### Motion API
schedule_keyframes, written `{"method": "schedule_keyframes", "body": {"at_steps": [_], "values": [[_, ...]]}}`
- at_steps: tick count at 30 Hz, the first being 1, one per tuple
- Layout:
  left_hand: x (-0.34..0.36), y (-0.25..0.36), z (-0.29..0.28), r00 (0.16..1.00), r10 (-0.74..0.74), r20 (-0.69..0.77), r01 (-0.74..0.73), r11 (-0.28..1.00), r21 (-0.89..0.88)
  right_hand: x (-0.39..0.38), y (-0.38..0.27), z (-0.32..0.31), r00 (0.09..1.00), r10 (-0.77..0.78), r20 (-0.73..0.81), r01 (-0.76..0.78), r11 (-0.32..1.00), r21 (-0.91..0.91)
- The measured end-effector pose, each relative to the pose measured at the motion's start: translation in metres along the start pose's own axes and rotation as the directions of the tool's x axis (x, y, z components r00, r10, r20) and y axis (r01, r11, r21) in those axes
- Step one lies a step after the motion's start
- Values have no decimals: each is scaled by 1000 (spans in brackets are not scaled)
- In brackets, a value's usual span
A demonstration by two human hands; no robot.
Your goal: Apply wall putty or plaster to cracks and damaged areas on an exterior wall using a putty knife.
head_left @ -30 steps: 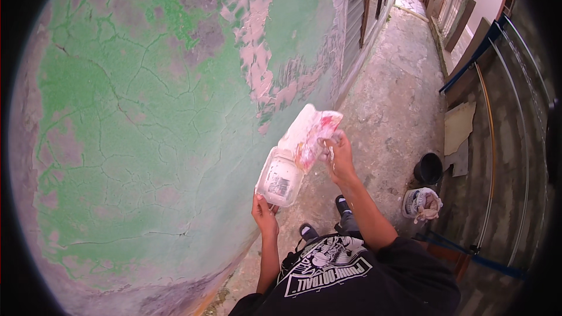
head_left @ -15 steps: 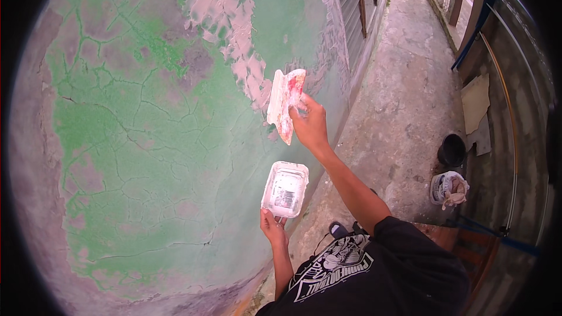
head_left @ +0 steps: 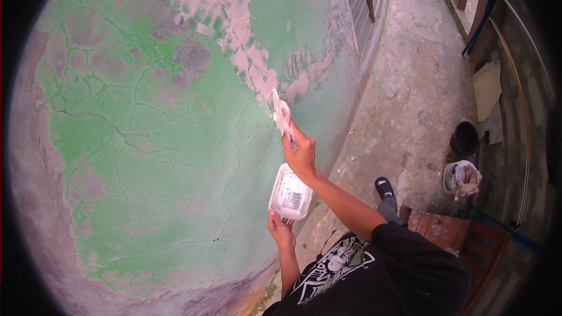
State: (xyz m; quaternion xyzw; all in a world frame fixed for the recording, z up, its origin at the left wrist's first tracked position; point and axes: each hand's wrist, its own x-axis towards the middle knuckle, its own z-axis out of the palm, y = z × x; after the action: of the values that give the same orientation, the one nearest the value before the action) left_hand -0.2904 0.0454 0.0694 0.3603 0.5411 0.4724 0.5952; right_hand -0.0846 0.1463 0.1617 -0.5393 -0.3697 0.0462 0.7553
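My right hand (head_left: 301, 150) grips a flat spreader (head_left: 281, 111) smeared with pale pink-white paste, held at the cracked green wall (head_left: 140, 164) by the lower end of a patch of pale paste (head_left: 243, 64). Its edge appears to touch the wall. Below it, my left hand (head_left: 281, 231) holds a shallow white rectangular tray (head_left: 291, 202) by its lower end, its inside streaked with paste. My right hand hides part of the spreader, and my forearm passes over the tray's upper corner.
A narrow concrete path (head_left: 404, 82) runs away along the wall. At the right stand a black bucket (head_left: 463, 137), a bag-lined white bucket (head_left: 461, 178), board scraps (head_left: 487, 90) and poles (head_left: 515, 70) against a dark wall. A wooden bench (head_left: 436, 228) is beside my legs.
My right hand has moved the spreader from over the tray leftward to the wall, turning it edge-on. My left hand and tray have shifted slightly right in view. My foot now shows further right.
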Motion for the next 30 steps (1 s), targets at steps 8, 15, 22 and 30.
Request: {"method": "schedule_keyframes", "body": {"at_steps": [8, 15, 22, 30], "values": [[-8, -3, -17, 998, -10, -65, 9, 1000, -12, -6, -5, 26, 997, -68, -40, 66, 997, -39], [-9, -10, -35, 996, -25, -85, 22, 999, -35, 13, -21, 19, 960, 279, 15, -277, 957, -91], [-6, -14, -33, 998, -25, -63, 21, 998, -58, 36, -9, 11, 962, 215, -169, -225, 973, -46], [-5, -13, -34, 997, -24, -80, 19, 998, -58, 44, -13, 15, 945, 317, -75, -316, 948, 30]]}}
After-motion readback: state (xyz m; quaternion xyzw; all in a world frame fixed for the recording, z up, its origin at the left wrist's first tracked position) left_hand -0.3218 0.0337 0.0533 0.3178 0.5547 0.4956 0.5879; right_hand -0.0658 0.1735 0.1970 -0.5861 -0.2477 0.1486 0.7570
